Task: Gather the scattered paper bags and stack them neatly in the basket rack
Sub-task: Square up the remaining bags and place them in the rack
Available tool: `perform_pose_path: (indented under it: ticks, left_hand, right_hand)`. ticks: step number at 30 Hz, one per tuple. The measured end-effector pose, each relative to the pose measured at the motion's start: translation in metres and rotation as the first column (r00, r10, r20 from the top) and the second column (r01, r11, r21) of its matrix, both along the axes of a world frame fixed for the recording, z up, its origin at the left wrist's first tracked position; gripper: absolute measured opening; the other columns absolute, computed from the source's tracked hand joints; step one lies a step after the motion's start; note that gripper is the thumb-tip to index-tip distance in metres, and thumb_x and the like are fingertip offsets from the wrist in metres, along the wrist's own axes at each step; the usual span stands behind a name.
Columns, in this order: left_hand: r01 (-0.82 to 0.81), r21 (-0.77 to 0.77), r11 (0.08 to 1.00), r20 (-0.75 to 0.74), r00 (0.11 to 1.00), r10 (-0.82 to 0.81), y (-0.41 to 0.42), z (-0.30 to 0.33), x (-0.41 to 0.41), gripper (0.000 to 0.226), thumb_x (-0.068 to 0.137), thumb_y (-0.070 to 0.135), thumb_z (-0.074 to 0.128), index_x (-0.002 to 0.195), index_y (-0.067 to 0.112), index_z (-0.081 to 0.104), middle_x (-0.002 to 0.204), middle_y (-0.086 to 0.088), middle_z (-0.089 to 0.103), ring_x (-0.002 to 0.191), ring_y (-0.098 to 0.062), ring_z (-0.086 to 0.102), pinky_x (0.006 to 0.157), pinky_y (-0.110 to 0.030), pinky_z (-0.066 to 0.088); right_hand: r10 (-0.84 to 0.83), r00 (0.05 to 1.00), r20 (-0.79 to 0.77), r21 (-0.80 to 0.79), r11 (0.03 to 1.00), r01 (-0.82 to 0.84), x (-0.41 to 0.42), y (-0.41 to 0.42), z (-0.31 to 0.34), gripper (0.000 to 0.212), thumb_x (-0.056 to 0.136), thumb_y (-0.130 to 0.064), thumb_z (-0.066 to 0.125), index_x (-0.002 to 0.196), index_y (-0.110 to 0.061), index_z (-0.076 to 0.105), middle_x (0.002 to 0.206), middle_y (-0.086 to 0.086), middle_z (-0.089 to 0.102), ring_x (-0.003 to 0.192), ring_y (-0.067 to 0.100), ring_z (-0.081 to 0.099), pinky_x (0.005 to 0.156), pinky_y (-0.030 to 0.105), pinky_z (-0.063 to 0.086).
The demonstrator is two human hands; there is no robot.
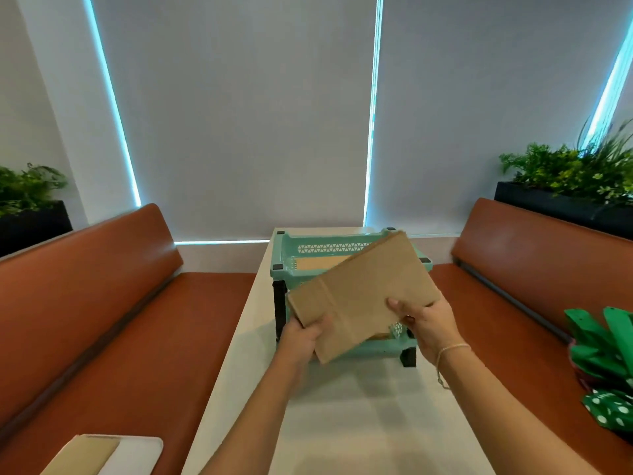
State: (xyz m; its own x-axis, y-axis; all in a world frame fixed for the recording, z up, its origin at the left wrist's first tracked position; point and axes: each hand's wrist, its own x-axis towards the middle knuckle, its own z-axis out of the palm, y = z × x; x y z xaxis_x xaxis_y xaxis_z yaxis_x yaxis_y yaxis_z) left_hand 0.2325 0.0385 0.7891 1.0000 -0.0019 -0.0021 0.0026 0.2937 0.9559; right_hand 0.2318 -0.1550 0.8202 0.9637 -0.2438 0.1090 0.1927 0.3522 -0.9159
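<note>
Both hands hold one flat paper bag (363,296) tilted in the air, in front of and partly over the rack (342,248). The left hand (301,341) grips its near left corner; the right hand (428,323) pinches its right edge. Another bag (317,263) lies in the rack's top basket. White table (359,423) lies bare below the rack, toward the person.

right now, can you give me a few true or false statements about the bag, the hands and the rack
1. Both hands hold the paper bag. True: left hand and right hand each grip an edge.
2. The basket rack is red. False: it is teal.
3. The rack's top basket holds nothing. False: brown paper lies in it.
4. The held bag is flat and tilted. True.
5. The rack stands on the bench. False: it stands on the white table.
</note>
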Motion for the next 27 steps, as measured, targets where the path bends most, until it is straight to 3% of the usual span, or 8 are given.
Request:
perform_pose_path:
  ticks: [3, 6, 11, 13, 16, 19, 23, 27]
  left_hand:
    - [0.031, 0.080, 0.996, -0.008, 0.999, -0.031, 0.011, 0.036, 0.010, 0.046, 0.089, 0.018, 0.062, 0.131, 0.017, 0.044, 0.119, -0.006, 0.060, 0.110, -0.026, 0.057, 0.094, -0.046, 0.049]
    - [0.019, 0.141, 0.990, -0.004, 1.000, -0.019, 0.020, 0.074, 0.034, 0.043, 0.089, 0.021, 0.061, 0.128, 0.012, 0.045, 0.119, -0.008, 0.060, 0.111, -0.027, 0.056, 0.096, -0.044, 0.048]
    - [-0.093, 0.304, 0.948, -0.075, 0.990, 0.121, 0.021, 0.114, 0.092, 0.048, 0.091, 0.023, 0.061, 0.131, 0.001, 0.045, 0.123, -0.014, 0.059, 0.113, -0.030, 0.057, 0.098, -0.043, 0.047]
    - [-0.052, 0.307, 0.950, -0.102, 0.991, 0.087, 0.018, 0.128, 0.112, 0.059, 0.090, 0.024, 0.062, 0.138, 0.000, 0.037, 0.128, -0.014, 0.056, 0.113, -0.031, 0.056, 0.094, -0.043, 0.050]
    - [0.053, 0.282, 0.958, -0.169, 0.986, -0.005, 0.011, 0.143, 0.130, 0.050, 0.093, 0.024, 0.058, 0.134, 0.001, 0.040, 0.120, -0.009, 0.057, 0.090, -0.026, 0.059, 0.069, -0.035, 0.052]
    - [0.052, 0.361, 0.931, -0.179, 0.984, 0.014, 0.008, 0.143, 0.158, 0.045, 0.093, 0.017, 0.057, 0.132, -0.002, 0.043, 0.118, -0.013, 0.058, 0.082, -0.026, 0.059, 0.071, -0.035, 0.051]
    - [0.026, 0.457, 0.889, -0.178, 0.982, 0.063, 0.004, 0.134, 0.184, 0.011, 0.090, 0.010, 0.061, 0.092, 0.001, 0.055, 0.099, -0.016, 0.057, 0.064, -0.023, 0.053, 0.066, -0.034, 0.047]
    - [0.033, 0.607, 0.794, -0.185, 0.978, 0.101, -0.002, 0.120, 0.201, 0.020, 0.090, 0.010, 0.061, 0.075, 0.010, 0.048, 0.079, -0.005, 0.054, 0.059, -0.014, 0.047, 0.068, -0.028, 0.046]
  right_hand:
    - [0.007, 1.000, -0.009, -0.051, 0.999, -0.007, 0.014, -0.011, 0.027, 0.061, 0.071, 0.011, 0.070, 0.122, -0.010, 0.044, 0.108, 0.009, 0.058, 0.093, 0.029, 0.063, 0.068, 0.032, 0.058]
    - [0.081, 0.995, -0.058, -0.170, 0.981, -0.089, 0.032, -0.013, 0.054, 0.056, 0.078, 0.005, 0.067, 0.127, -0.009, 0.044, 0.109, 0.011, 0.059, 0.092, 0.029, 0.063, 0.076, 0.036, 0.056]
    - [-0.005, 0.996, -0.084, -0.518, 0.854, -0.040, 0.082, -0.005, 0.089, 0.029, 0.091, -0.006, 0.055, 0.120, -0.003, 0.053, 0.085, 0.008, 0.058, 0.064, 0.019, 0.057, 0.054, 0.026, 0.053]
    - [-0.063, 0.993, -0.095, -0.628, 0.778, -0.010, 0.104, -0.003, 0.097, 0.023, 0.093, -0.005, 0.048, 0.114, -0.001, 0.055, 0.086, 0.013, 0.059, 0.060, 0.021, 0.056, 0.057, 0.030, 0.055]
    - [-0.128, 0.987, -0.101, -0.729, 0.685, 0.014, 0.136, -0.003, 0.098, 0.022, 0.093, -0.003, 0.040, 0.107, 0.001, 0.057, 0.085, 0.017, 0.059, 0.062, 0.027, 0.058, 0.061, 0.035, 0.056]
    - [-0.145, 0.983, -0.116, -0.747, 0.665, 0.010, 0.164, -0.006, 0.091, 0.022, 0.091, -0.001, 0.038, 0.103, 0.001, 0.056, 0.078, 0.016, 0.058, 0.061, 0.028, 0.058, 0.061, 0.037, 0.056]
    - [-0.166, 0.969, -0.182, -0.797, 0.602, -0.046, 0.194, -0.012, 0.079, 0.016, 0.087, -0.002, 0.042, 0.094, 0.002, 0.057, 0.062, 0.011, 0.055, 0.051, 0.020, 0.052, 0.046, 0.026, 0.047]
    - [-0.212, 0.947, -0.241, -0.860, 0.498, -0.107, 0.220, -0.017, 0.066, 0.014, 0.083, -0.007, 0.051, 0.093, 0.000, 0.059, 0.069, 0.009, 0.055, 0.060, 0.021, 0.052, 0.058, 0.029, 0.047]
